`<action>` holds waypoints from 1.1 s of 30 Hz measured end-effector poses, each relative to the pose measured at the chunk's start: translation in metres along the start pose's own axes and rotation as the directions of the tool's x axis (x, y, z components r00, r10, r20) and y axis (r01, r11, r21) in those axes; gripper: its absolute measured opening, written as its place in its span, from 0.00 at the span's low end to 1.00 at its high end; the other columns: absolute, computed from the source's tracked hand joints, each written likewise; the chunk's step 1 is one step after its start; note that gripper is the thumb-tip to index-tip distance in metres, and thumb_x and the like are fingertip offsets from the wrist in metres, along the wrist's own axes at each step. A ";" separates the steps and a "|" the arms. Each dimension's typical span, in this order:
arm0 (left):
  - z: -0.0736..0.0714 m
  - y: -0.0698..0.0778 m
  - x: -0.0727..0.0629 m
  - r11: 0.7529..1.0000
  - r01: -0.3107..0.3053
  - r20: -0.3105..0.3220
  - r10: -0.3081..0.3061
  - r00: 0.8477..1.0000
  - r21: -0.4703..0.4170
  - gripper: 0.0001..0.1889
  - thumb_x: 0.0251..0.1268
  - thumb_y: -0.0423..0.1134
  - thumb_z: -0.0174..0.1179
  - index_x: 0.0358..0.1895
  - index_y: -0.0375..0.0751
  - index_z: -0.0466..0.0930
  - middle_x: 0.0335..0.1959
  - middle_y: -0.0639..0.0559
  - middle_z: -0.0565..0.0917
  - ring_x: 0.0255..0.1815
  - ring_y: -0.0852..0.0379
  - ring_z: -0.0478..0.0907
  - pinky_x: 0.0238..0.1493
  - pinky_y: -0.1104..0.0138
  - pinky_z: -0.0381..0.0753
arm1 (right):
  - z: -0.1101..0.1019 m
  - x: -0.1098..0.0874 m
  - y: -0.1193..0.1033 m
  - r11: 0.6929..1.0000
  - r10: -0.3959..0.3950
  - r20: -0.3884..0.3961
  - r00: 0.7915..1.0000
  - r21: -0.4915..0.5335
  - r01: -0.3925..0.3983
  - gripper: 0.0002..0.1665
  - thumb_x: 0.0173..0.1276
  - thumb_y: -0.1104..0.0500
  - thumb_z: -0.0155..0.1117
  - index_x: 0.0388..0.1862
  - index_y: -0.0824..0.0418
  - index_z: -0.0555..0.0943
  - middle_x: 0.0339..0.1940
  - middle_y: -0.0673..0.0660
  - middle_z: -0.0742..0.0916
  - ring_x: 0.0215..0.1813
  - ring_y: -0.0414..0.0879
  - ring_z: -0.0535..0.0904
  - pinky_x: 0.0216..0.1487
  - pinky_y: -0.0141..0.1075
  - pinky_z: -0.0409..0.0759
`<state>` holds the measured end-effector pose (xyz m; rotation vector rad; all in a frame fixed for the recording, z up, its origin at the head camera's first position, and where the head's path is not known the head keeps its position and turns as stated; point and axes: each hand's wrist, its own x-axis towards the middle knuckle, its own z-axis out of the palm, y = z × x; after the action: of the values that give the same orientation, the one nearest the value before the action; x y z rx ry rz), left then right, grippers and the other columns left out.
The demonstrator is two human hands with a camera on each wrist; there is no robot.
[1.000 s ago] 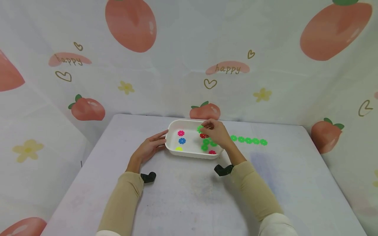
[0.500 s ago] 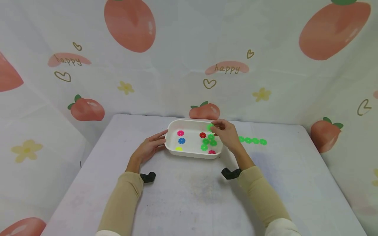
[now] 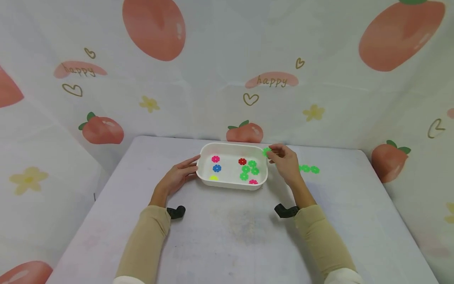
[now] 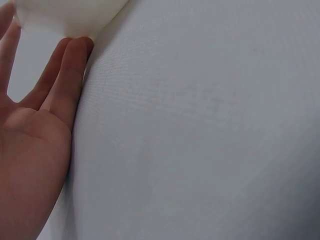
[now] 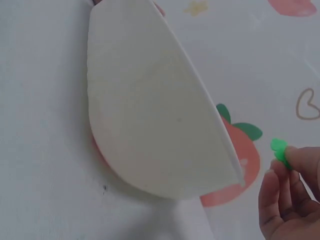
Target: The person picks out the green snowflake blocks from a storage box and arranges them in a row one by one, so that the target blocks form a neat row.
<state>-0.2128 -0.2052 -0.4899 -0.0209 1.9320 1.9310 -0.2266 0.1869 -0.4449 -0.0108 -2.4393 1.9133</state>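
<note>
A white plastic tray (image 3: 227, 184) sits near the back of the table. Inside it lie several flower-shaped plastic discs: a pink disc (image 3: 215, 159), a blue disc (image 3: 217, 168), a yellow disc (image 3: 214, 178), a red disc (image 3: 242, 161) and several green discs (image 3: 255, 171). My left hand (image 3: 176, 176) rests its straight fingers against the tray's left end; the left wrist view shows the fingertips (image 4: 75, 50) at the tray wall. My right hand (image 3: 285, 161) pinches a green flower disc (image 5: 280, 151) between thumb and fingers, just above the tray's right rim.
A row of green discs (image 3: 306, 168) lies on the table right of the tray, partly hidden behind the right hand. A cloth backdrop (image 3: 198, 98) with printed peaches stands directly behind the table (image 3: 213, 236). Black wrist mounts (image 3: 285, 211) stick out from the sleeves.
My right hand has moved rightward with the green disc, from over the tray's interior to its right rim. The left hand has stayed at the tray's left end.
</note>
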 end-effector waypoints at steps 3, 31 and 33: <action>-0.001 -0.001 0.000 1.000 0.003 -0.001 -0.003 1.000 0.001 0.29 0.76 0.42 0.58 0.78 0.56 0.65 0.76 0.43 0.70 0.66 0.58 0.75 0.79 0.53 0.68 | -0.005 0.000 0.006 1.000 0.012 -0.029 0.999 -0.002 -0.013 0.20 0.72 0.54 0.68 0.58 0.61 0.81 0.41 0.47 0.84 0.40 0.40 0.83 0.44 0.28 0.87; -0.002 0.003 0.000 0.999 -0.004 0.024 0.005 1.000 -0.037 0.30 0.76 0.40 0.58 0.78 0.54 0.64 0.77 0.42 0.69 0.64 0.62 0.77 0.78 0.54 0.69 | -0.075 -0.009 0.037 0.986 0.165 -0.210 0.964 0.030 -0.162 0.20 0.73 0.55 0.67 0.60 0.61 0.80 0.40 0.41 0.85 0.41 0.38 0.85 0.44 0.24 0.86; -0.002 0.002 0.001 0.999 -0.004 0.024 0.005 1.000 -0.040 0.30 0.76 0.40 0.59 0.78 0.54 0.65 0.77 0.43 0.69 0.64 0.63 0.77 0.78 0.55 0.70 | -0.080 -0.010 0.040 0.984 0.176 -0.221 0.959 0.046 -0.170 0.20 0.73 0.54 0.67 0.60 0.60 0.80 0.41 0.43 0.85 0.41 0.38 0.86 0.44 0.24 0.86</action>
<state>-0.2147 -0.2071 -0.4878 -0.0048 1.8790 1.9642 -0.2146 0.2742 -0.4652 -0.4298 -2.3304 1.8894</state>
